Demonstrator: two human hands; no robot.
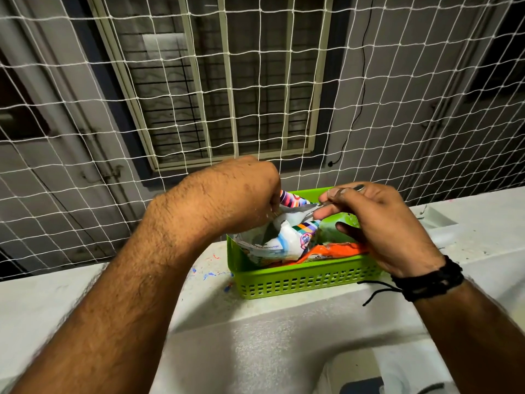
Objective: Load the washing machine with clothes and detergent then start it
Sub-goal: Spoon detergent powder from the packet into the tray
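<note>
Green basket (306, 282) sits on the white ledge (85, 302), netting (85, 109) behind; left hand (241, 191) and right hand (377, 223) fingers pinch the detergent pouch (281, 243) mouth.

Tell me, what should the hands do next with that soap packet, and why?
Probably pull the packet's mouth wider. Both the left hand and right hand pinch the detergent packet at its top, over the green basket.
</note>
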